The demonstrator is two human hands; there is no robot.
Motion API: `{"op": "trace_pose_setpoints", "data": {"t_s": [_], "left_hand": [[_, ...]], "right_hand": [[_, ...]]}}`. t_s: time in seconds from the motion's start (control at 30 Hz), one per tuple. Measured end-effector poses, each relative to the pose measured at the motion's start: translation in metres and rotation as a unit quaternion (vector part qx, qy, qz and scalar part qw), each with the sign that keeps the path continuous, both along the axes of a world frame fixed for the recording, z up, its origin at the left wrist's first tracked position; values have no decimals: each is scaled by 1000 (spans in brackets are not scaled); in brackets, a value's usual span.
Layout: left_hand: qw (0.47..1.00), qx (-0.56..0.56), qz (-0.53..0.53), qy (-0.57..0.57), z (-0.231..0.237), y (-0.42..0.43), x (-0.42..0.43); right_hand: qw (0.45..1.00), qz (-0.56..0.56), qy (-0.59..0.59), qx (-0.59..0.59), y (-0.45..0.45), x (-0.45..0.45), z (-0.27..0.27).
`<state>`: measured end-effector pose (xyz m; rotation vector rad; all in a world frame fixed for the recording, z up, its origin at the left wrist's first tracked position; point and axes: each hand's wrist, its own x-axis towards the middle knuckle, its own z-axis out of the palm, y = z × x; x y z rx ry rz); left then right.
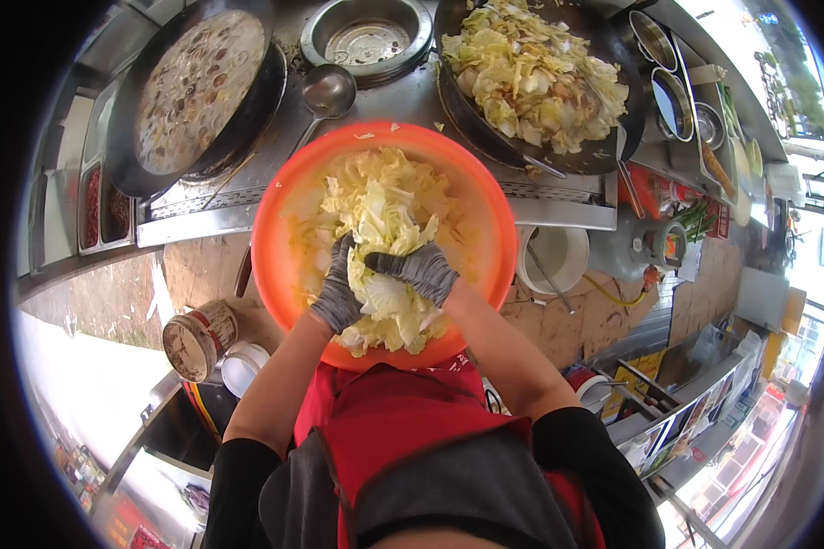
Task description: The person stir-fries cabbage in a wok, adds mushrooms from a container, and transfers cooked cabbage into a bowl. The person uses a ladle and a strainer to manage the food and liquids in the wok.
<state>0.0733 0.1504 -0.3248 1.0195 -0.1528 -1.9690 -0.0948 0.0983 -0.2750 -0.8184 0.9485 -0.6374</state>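
Observation:
A large orange-red plastic basin stands in front of me, with a pile of cut napa cabbage in it. My left hand, in a grey knit glove, presses on the left side of a bunch of cabbage leaves. From the right, my right hand, gloved alike, grips the same bunch with its thumb across the leaves. Beyond the basin to the right, a black wok holds a heap of cabbage that looks partly cooked. A second wok at the left contains a bubbling, pale broth with round brown pieces.
A steel ladle lies between the woks, near stacked metal pans. The metal counter edge runs behind the basin. Right of the basin are a white bucket and a gas cylinder; a stained tub lies at left.

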Motion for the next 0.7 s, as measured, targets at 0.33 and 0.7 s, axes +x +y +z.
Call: {"op": "trace_pose_setpoints", "data": {"t_s": [0.33,0.7], "left_hand": [[928,-315,-153,-129,153,-67,-32],[632,-506,-355,-467,191,-348,-180]], "right_hand": [[989,-76,-116,-55,-44,-30,125],[964,-155,181,-116,-269,-203,155]]}}
